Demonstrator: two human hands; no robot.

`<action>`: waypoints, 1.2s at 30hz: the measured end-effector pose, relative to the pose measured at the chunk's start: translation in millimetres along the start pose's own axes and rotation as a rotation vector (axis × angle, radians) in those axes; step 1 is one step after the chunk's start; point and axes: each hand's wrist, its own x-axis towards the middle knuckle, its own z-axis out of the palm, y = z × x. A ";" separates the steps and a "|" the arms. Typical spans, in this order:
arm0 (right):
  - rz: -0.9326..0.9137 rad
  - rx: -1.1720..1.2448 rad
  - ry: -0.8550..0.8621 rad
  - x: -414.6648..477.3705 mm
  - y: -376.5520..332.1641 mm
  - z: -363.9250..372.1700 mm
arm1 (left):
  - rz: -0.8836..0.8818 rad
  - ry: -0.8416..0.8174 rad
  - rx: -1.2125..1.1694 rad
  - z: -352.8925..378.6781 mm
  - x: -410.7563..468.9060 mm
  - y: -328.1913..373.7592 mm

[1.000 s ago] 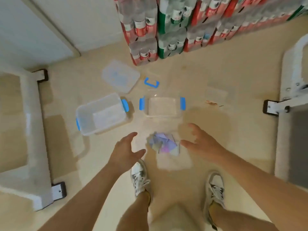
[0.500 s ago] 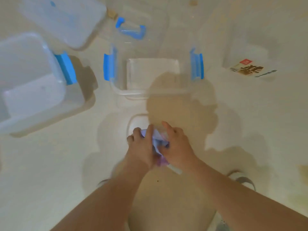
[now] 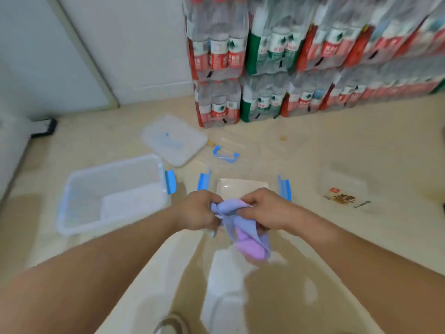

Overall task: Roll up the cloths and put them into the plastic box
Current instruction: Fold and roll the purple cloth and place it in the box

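From the head camera, my left hand (image 3: 198,209) and right hand (image 3: 266,210) are raised side by side over the floor (image 3: 337,145), both closed around a bunch of cloths (image 3: 238,227). My fingers (image 3: 250,201) are curled tight on the lavender top of the bundle, and a pinker fold hangs down below my right hand, clear of the floor.

Just beyond my knuckles sits the clear plastic box (image 3: 243,186) with blue latches standing up on its left and right sides; its near rim is hidden behind my hands. Its clear lid (image 3: 231,150) with a blue handle lies on the floor behind it.

To the left is a larger frosted storage box (image 3: 113,191) with blue clips, open, and its frosted lid (image 3: 174,139) lies flat behind it. A clear packet with a red and brown label (image 3: 344,196) lies to the right. Shrink-wrapped packs of water bottles (image 3: 289,59) are stacked along the far wall.
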 end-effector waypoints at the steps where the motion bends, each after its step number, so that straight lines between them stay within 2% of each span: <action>1: -0.029 -0.102 -0.025 -17.2 -20.6 -16.2 | 0.044 0.009 0.001 -16.3 -18.2 15.0; 3: -0.123 -0.309 0.032 -56.4 -57.3 -45.7 | 0.138 0.063 0.039 -48.4 -55.0 46.9; 5: -0.200 -0.278 0.175 -98.7 -81.7 -65.0 | 0.213 0.181 0.083 -74.4 -95.7 82.7; 7: -0.236 -0.053 0.270 -138.2 -95.3 -76.4 | 0.288 0.296 0.078 -92.8 -133.3 116.8; 11: -0.221 0.453 0.293 -192.7 -113.6 -77.9 | 0.402 0.420 -0.012 -87.7 -191.2 160.4; 13: -0.204 0.572 0.317 -210.2 -123.2 -74.7 | 0.337 0.352 0.036 -71.9 -210.2 167.0; 14: -0.200 0.570 0.333 -217.0 -125.4 -72.1 | 0.287 0.270 0.152 -63.8 -216.4 167.1; 16: -0.192 0.473 0.388 -227.4 -125.8 -66.8 | 0.190 0.136 0.441 -51.2 -224.7 162.5; 17: -0.195 0.420 0.419 -231.6 -124.6 -64.2 | 0.152 0.137 0.519 -49.0 -227.8 160.2; 19: -0.198 0.373 0.476 -236.3 -121.3 -60.9 | 0.171 0.288 0.461 -51.8 -235.5 164.0; 21: -0.191 0.393 0.523 -238.0 -116.2 -59.2 | 0.283 0.458 0.180 -54.0 -240.0 172.7; 23: -0.181 0.407 0.558 -236.8 -114.6 -56.8 | 0.386 0.391 -0.152 -46.6 -242.3 185.0; 24: -0.180 0.403 0.574 -235.1 -114.9 -55.6 | 0.406 0.332 -0.205 -40.1 -241.1 190.0; 26: -0.181 0.368 0.605 -231.6 -118.1 -52.0 | 0.372 0.267 -0.233 -26.2 -232.3 194.0; 30: -0.187 0.384 0.661 -229.1 -117.9 -49.6 | 0.264 0.353 -0.291 -22.4 -210.3 198.9; 34: -0.152 0.435 0.591 -243.6 -105.7 -57.7 | 0.287 0.347 -0.094 -36.5 -205.6 204.6; 36: -0.133 0.463 0.562 -250.8 -103.1 -60.7 | 0.310 0.416 0.022 -41.3 -206.2 206.5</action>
